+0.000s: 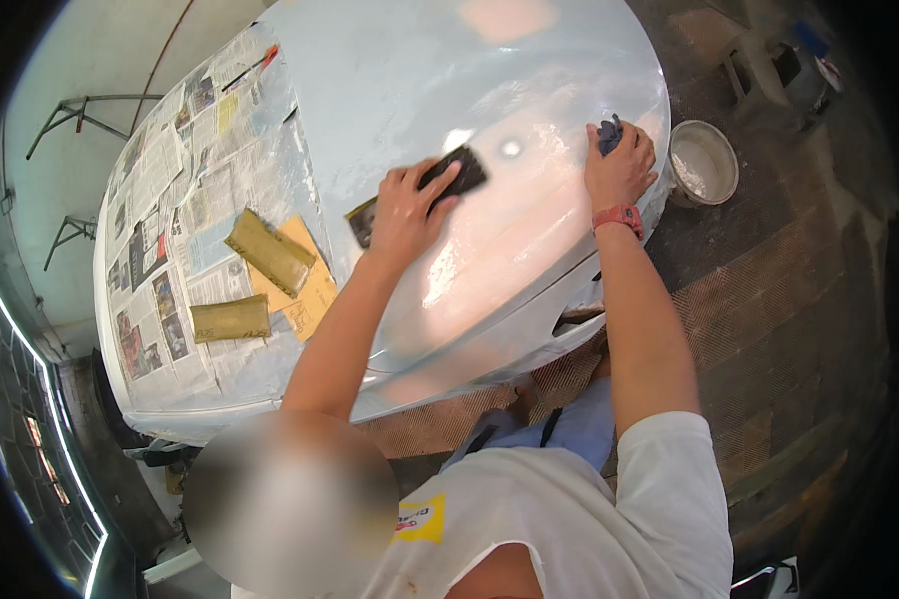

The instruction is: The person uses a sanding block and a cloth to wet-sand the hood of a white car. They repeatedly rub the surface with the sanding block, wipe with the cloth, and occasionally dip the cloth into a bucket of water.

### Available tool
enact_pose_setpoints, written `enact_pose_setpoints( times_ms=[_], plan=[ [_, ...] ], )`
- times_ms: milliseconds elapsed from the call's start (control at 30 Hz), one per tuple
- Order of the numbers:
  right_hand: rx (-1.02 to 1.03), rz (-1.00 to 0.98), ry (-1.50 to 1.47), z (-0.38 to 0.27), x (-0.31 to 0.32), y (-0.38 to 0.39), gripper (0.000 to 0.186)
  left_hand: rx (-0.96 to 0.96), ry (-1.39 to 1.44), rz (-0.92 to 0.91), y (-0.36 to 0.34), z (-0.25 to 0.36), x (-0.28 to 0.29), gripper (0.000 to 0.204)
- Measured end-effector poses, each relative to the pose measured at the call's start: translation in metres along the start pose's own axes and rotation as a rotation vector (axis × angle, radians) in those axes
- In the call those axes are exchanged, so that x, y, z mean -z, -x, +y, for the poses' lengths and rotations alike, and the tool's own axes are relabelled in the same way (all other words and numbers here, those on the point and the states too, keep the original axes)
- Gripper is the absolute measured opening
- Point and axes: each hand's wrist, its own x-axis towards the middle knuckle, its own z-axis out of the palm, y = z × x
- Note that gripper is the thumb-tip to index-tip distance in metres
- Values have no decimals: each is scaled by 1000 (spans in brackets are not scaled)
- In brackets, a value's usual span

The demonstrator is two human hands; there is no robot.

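My left hand is closed on a black sanding block, pressed flat on a wet, pale grey car body panel with pinkish patches. A dark piece with a yellowish edge shows on the other side of this hand; whether it belongs to the block I cannot tell. Near the panel's right edge, my right hand grips a crumpled dark blue cloth. A red watch is on that wrist. Water glistens on the panel between the two hands.
Newspaper sheets cover the panel's left side. On them lie two olive sandpaper pieces and a tan sheet, with a red-tipped tool farther up. A bucket of cloudy water stands at the right, beside the panel.
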Motion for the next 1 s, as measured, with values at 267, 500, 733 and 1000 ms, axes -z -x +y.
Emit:
enact_pose_setpoints(
  times_ms=[267, 500, 733, 1000],
  plan=[
    [-13, -19, 29, 3, 1, 2, 59, -10, -32, -87, 106, -21, 48, 54],
    [5, 16, -4, -1, -1, 4, 57, -15, -45, 35, -14, -17, 0, 53],
    [0, 34, 54, 9, -1, -3, 57, -11, -20, -118, 116, -18, 51, 55],
    [36, 37, 5, 4, -4, 8, 57, 26, -29, 0, -7, -16, 5, 52]
  ],
)
